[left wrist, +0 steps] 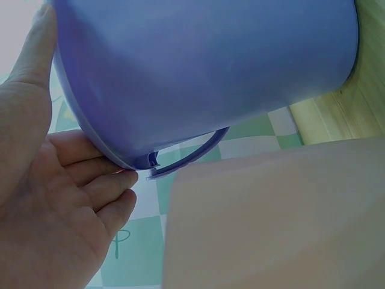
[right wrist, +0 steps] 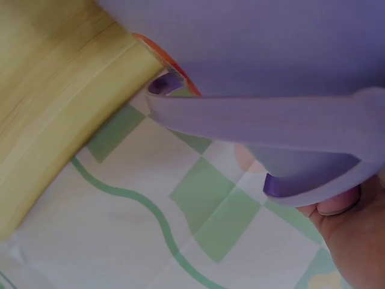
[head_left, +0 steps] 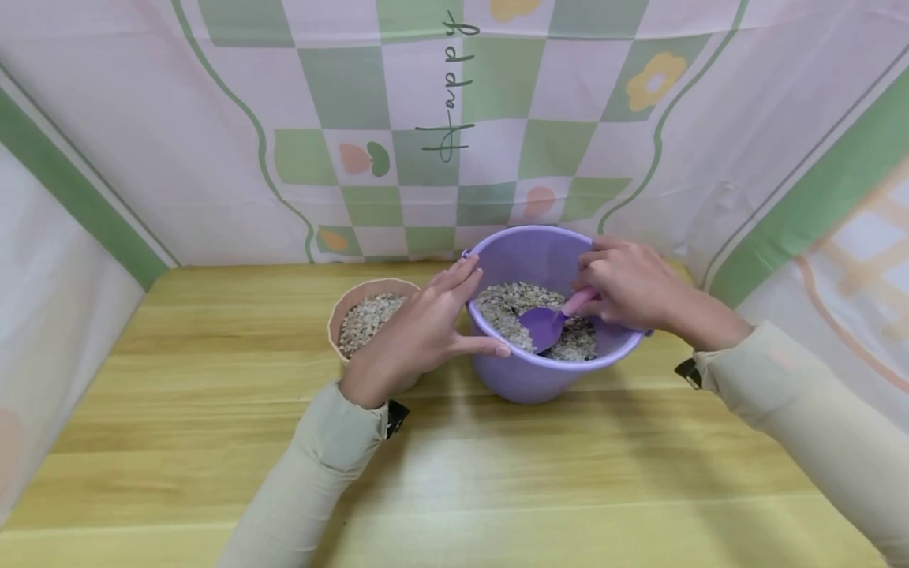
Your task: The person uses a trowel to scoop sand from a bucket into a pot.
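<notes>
A light purple bucket (head_left: 529,383) stands on the table, part filled with fine, mixed-colour gravel (head_left: 521,298). My right hand (head_left: 625,280) grips the pink handle of a small toy shovel (head_left: 542,327) inside it. The shovel's purple blade lies tilted in the gravel. My left hand (head_left: 426,323) rests against the bucket's left rim, thumb and fingers spread along it. In the left wrist view its fingers (left wrist: 108,189) touch the rim near the bucket's handle joint (left wrist: 147,161). Beneath the left forearm, partly hidden, is a peach pot (head_left: 337,319) with a scalloped rim, also holding gravel (head_left: 365,319).
The wooden table (head_left: 177,410) spreads out in front and to the left. Printed cloth (head_left: 419,87) hangs behind it and at both sides. The bucket's purple carrying handle (right wrist: 252,117) hangs down on its far side.
</notes>
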Tool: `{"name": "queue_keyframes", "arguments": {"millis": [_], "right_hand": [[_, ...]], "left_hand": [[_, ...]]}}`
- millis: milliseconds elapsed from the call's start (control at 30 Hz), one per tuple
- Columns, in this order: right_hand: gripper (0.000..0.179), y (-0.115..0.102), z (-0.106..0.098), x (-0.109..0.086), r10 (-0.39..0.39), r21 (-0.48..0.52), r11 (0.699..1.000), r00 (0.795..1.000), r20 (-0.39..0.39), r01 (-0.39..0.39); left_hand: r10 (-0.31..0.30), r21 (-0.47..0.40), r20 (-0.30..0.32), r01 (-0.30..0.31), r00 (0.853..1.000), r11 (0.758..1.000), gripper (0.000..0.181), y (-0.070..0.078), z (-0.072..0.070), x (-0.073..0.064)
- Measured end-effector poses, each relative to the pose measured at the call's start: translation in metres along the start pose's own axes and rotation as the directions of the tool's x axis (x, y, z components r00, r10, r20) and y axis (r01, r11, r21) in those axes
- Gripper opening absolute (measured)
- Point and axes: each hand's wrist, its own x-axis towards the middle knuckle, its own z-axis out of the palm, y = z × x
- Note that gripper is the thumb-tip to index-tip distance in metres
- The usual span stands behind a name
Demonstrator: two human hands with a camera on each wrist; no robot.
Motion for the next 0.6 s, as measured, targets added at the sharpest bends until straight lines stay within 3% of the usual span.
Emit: {"name": "queue_keyframes", "arguments": {"millis": [600], "right_hand": [[0.015, 0.0013, 0.001, -0.0008, -0.005, 0.021, 1.0, 1.0, -0.016, 0.006]], "left_hand": [[-0.001, 0.017, -0.003, 0.001, 1.0, 1.0, 0.109, 0.0003, 0.0016, 0.001]]}}
